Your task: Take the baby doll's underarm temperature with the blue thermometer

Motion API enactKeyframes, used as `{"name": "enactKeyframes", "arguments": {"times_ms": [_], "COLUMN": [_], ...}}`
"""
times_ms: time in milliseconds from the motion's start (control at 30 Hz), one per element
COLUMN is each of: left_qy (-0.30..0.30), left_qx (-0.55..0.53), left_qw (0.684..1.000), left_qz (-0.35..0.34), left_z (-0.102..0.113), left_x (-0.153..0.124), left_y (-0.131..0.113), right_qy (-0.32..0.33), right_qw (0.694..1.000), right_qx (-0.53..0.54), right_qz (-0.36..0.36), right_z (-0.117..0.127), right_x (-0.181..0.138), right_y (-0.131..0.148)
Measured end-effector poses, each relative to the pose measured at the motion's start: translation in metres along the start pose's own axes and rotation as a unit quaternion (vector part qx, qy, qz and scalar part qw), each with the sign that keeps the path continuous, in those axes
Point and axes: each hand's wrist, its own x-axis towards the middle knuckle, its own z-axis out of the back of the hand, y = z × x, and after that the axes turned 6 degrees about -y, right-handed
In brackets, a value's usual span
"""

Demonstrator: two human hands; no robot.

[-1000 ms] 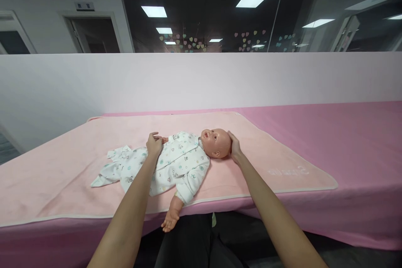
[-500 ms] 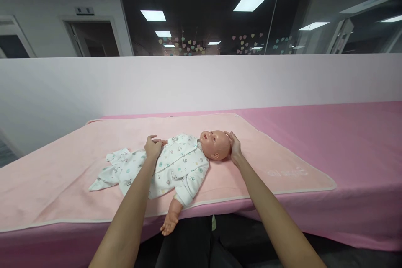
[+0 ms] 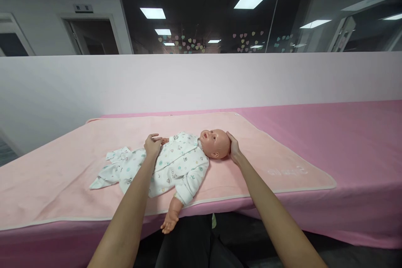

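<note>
A bald baby doll [image 3: 179, 163] in a white printed romper lies on its back on a peach blanket [image 3: 270, 155], head toward the right. My right hand [image 3: 234, 148] is cupped flat along the crown of the doll's head [image 3: 216, 144], fingers extended and touching it. Over the doll's far side rests my left hand [image 3: 153, 144], with its fingers loosely apart, close to the doll's far hand [image 3: 164, 140]. Part of that hand's contact is hidden from view. The doll's near arm [image 3: 174, 209] hangs past the table's front edge. My left forearm covers part of the romper's legs.
Under the blanket a pink cloth [image 3: 361, 146] covers the table and drapes over its front. A low white partition [image 3: 201, 79] runs along the back, with a dark window [image 3: 204, 16] above it. My dark-trousered legs [image 3: 191, 243] are under the front edge.
My right hand's fingers have slipped from the top of the doll's head to behind its crown. My left hand and the doll stay nearly still.
</note>
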Motion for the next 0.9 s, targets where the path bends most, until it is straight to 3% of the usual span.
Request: {"name": "enactKeyframes", "arguments": {"times_ms": [367, 567, 633, 700, 833, 900], "left_qy": [0.002, 0.005, 0.006, 0.01, 0.02, 0.022], "left_qx": [-0.01, -0.022, -0.028, -0.035, -0.048, -0.053], "left_qw": [1.0, 1.0, 0.999, 0.999, 0.999, 0.998], "left_qz": [0.01, 0.015, 0.016, 0.017, 0.016, 0.016], "left_z": [0.002, 0.0, -0.001, -0.002, -0.004, -0.004], "left_x": [0.0, 0.001, 0.002, 0.003, 0.004, 0.005], "left_y": [-0.001, 0.0, 0.001, 0.002, 0.005, 0.006], "right_qy": [-0.03, -0.197, -0.214, -0.176, -0.019, 0.007], "right_qw": [0.999, 0.973, 0.967, 0.978, 1.0, 1.0], "right_qx": [0.005, 0.0, -0.006, -0.007, -0.007, -0.007], "right_qz": [0.016, 0.124, 0.134, 0.11, 0.014, 0.008], "right_z": [0.0, 0.026, 0.027, 0.021, 0.002, -0.003], "right_x": [-0.001, 0.022, 0.024, 0.019, 0.001, -0.005], "right_y": [0.0, 0.0, 0.0, 0.0, 0.001, 0.003]}}
